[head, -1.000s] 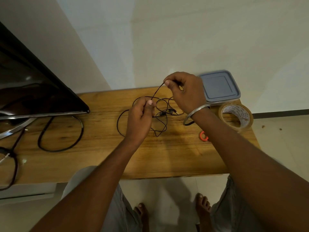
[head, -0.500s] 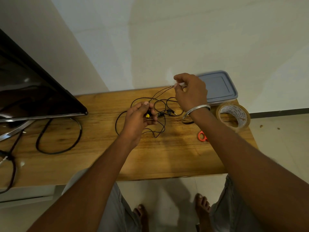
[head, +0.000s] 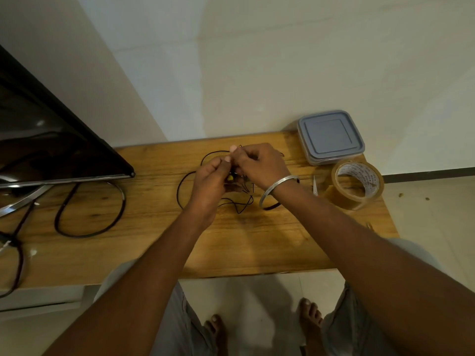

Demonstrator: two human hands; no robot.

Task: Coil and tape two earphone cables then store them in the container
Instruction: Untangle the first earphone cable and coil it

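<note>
Thin black earphone cables (head: 186,179) lie tangled in loops on the wooden table (head: 159,237), near its far edge. My left hand (head: 209,185) pinches a strand of the cable, with a small yellow part showing under its fingers. My right hand (head: 259,167), with a silver bangle on the wrist, meets it fingertip to fingertip and grips the same cable. Most of the tangle is hidden under both hands. A lidded grey container (head: 330,137) stands at the far right corner. A roll of brown tape (head: 357,185) lies in front of it.
A dark flat screen (head: 48,147) stands at the left, with a thick black cable (head: 90,209) looped on the table beside it. Scissors (head: 315,186) lie partly hidden between my right wrist and the tape. My bare feet show on the tiled floor below the table's front edge.
My right hand has come left and down from its raised, apart position and now meets my left hand over the tangle. The view has shifted slightly.
</note>
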